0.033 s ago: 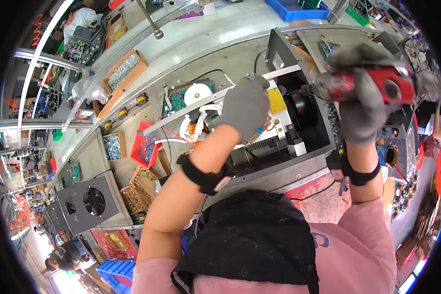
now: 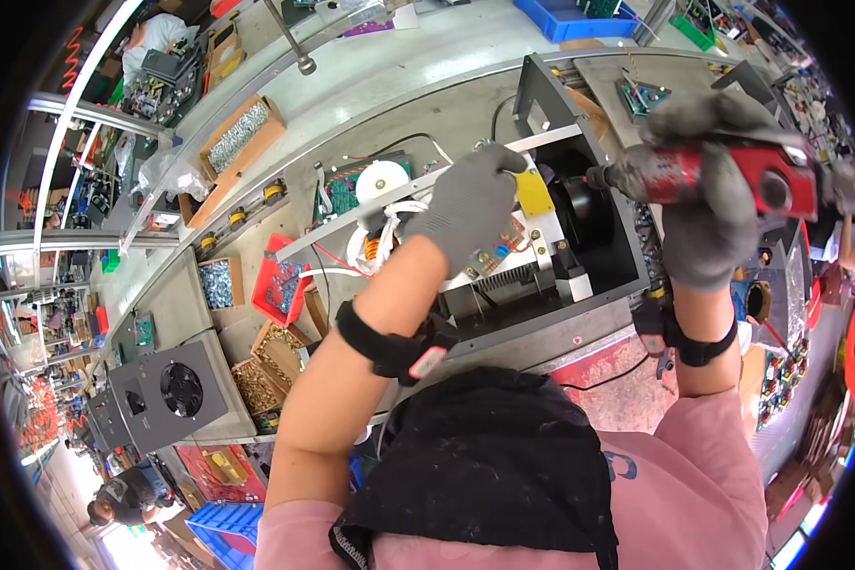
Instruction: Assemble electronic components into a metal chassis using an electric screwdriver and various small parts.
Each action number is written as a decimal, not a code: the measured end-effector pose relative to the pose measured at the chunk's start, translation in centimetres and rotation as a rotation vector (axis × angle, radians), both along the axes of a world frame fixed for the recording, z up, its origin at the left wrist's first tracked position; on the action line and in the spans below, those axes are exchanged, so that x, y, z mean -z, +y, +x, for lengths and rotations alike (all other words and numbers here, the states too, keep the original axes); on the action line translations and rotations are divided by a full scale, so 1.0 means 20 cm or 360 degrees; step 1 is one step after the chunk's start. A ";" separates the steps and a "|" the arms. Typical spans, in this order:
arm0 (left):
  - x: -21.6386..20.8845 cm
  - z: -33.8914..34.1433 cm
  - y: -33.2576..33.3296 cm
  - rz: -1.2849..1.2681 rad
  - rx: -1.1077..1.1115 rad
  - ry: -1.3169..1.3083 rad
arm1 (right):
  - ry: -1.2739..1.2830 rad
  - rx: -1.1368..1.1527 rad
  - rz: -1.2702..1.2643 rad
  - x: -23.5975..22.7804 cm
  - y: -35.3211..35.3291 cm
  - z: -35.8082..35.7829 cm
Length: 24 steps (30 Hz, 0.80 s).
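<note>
My right hand (image 2: pixel 708 228), in a grey glove, is wrapped round a red power screwdriver (image 2: pixel 674 174) held level, its tip pointing left at the side panel of a dark grey metal case (image 2: pixel 617 242). Over the open case, my gloved left hand (image 2: pixel 473 201) has its fingers curled together near the upper rail; whatever they pinch is hidden. Beside its fingertips is a yellow block (image 2: pixel 535 194). Below the hand lie a small circuit board (image 2: pixel 503 249) and a finned heat sink (image 2: pixel 505 280). A black round fan (image 2: pixel 584 217) sits inside the case's right end.
A white disc (image 2: pixel 383 180) and a green circuit board (image 2: pixel 351 185) lie left of the case. Further left are a red bin (image 2: pixel 274 285) and cardboard boxes of screws (image 2: pixel 242 138). A grey fan panel (image 2: pixel 176 388) lies at lower left. A blue tray (image 2: pixel 579 24) stands at the far side.
My right hand and the screwdriver have shifted slightly right and down. My left hand has turned and moved a little, uncovering more of the small circuit board.
</note>
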<state>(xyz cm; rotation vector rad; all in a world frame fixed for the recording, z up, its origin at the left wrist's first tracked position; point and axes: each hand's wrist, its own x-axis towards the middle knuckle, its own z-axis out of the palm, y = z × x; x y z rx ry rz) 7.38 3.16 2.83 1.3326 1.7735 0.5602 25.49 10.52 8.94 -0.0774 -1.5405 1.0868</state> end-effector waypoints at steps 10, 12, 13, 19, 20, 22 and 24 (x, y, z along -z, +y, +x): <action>0.08 0.08 -0.03 -0.0249 -0.0847 -0.2145 | 0.0204 -0.0248 -0.0173 -0.04 -0.12 -0.02; 0.10 0.08 -0.03 -0.0204 -0.0783 -0.2205 | 0.0206 -0.0187 -0.0197 -0.02 -0.12 -0.03; 0.10 0.09 -0.04 -0.0191 -0.0817 -0.2270 | 0.0205 -0.0118 -0.0218 -0.01 -0.12 -0.04; 0.12 0.09 -0.04 -0.0290 -0.0988 -0.2399 | 0.0205 -0.0035 -0.0163 0.00 -0.09 -0.06; 0.12 0.09 -0.05 -0.0340 -0.0987 -0.2463 | 0.0205 -0.0037 -0.0165 0.01 -0.10 -0.06; 0.13 0.09 -0.04 -0.0395 -0.1015 -0.2445 | 0.0285 -0.0031 -0.0374 0.04 -0.11 -0.08; 0.13 0.09 -0.03 -0.0449 -0.1041 -0.2426 | 0.0237 -0.0088 -0.0248 0.03 -0.10 -0.09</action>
